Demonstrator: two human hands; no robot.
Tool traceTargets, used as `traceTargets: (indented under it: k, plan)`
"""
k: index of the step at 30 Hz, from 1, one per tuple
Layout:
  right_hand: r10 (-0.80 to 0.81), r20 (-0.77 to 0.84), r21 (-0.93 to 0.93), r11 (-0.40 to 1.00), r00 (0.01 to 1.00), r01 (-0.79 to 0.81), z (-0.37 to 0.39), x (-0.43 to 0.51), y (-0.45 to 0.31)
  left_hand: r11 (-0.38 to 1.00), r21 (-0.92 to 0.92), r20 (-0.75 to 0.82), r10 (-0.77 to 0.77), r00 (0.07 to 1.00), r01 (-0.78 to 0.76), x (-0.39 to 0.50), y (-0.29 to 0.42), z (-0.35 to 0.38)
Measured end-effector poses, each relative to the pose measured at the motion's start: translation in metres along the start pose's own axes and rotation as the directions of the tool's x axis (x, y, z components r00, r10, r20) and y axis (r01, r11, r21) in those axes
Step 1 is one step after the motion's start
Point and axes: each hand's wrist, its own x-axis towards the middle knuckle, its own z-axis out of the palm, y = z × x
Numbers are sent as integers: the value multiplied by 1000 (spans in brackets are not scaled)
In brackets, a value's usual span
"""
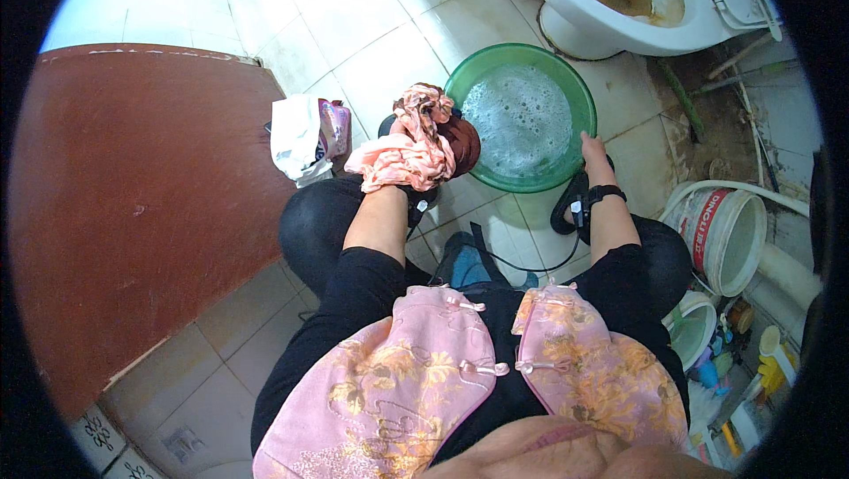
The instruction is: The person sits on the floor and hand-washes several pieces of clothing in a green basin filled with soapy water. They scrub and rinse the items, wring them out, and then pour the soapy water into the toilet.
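A bunched peach cloth with dark patches is at the end of my left forearm. Its folds cover my left hand, so the fingers are hidden. Dark reddish-brown fabric shows beside it, close to the left rim of a round green plastic basin. Sudsy water with white bubbles fills much of the basin. My right hand grips the basin's right rim, its thumb visible and the other fingers mostly out of sight. A black strap circles the right wrist.
Left of the cloth stands a purple packet with a white plastic bag, beside a reddish-brown panel. A toilet is beyond the basin. At right lie a white bucket and a hose. A dark cable hangs between my knees.
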Motion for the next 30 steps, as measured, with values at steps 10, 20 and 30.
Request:
traceTargets:
  k: [10, 20, 30]
  plan:
    - [-83, -61, 30, 996, 995, 85, 10, -13, 5, 999, 21, -10, -36, 999, 36, 5, -9, -12]
    - [-332, -276, 83, 927, 902, 366, 8, -47, -23, 1000, -12, 137, 21, 990, -20, -19, 11, 27]
    - [-361, -158, 294, 871, 919, 393, -36, -85, -70, 980, -89, 393, 198, 898, -177, -130, 59, 113]
